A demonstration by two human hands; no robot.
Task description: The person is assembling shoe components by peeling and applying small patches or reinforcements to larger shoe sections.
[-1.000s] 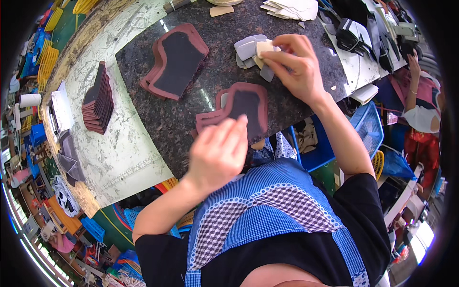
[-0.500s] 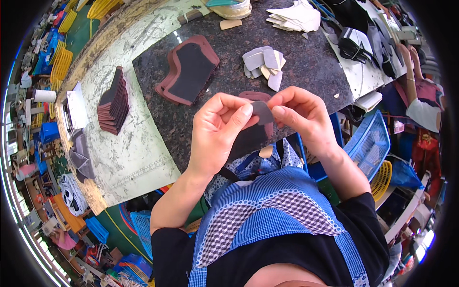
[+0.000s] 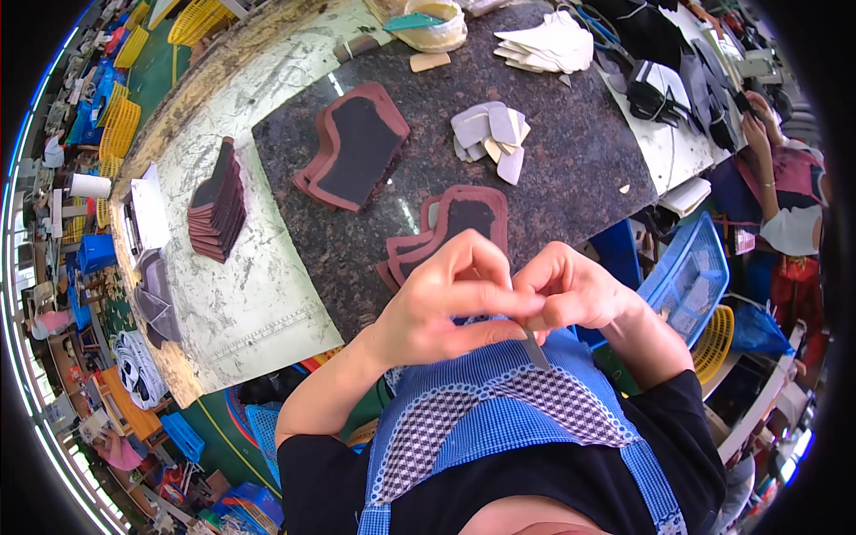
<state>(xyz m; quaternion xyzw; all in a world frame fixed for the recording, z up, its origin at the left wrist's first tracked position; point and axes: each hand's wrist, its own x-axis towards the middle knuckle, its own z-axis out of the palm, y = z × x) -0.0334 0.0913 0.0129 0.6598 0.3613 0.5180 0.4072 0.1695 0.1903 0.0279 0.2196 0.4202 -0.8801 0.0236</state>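
Close in front of my apron, my left hand and my right hand meet with fingertips pinched together. A small thin grey patch pokes out edge-on below their fingers, and both hands appear to grip it. Just beyond my left hand, on the dark stone slab, lie black pieces with maroon borders, partly covered by that hand. Farther off are a similar maroon-edged pile and a loose heap of small grey and cream patches.
A fanned stack of maroon-edged pieces lies on the white board at left. White cut pieces and a tub stand at the far side. A blue crate is at right, with a co-worker's arms beyond.
Both hands have come down toward my apron and closer together. The grey patch has turned from nearly flat-on to edge-on. The maroon-edged pieces behind are more exposed.
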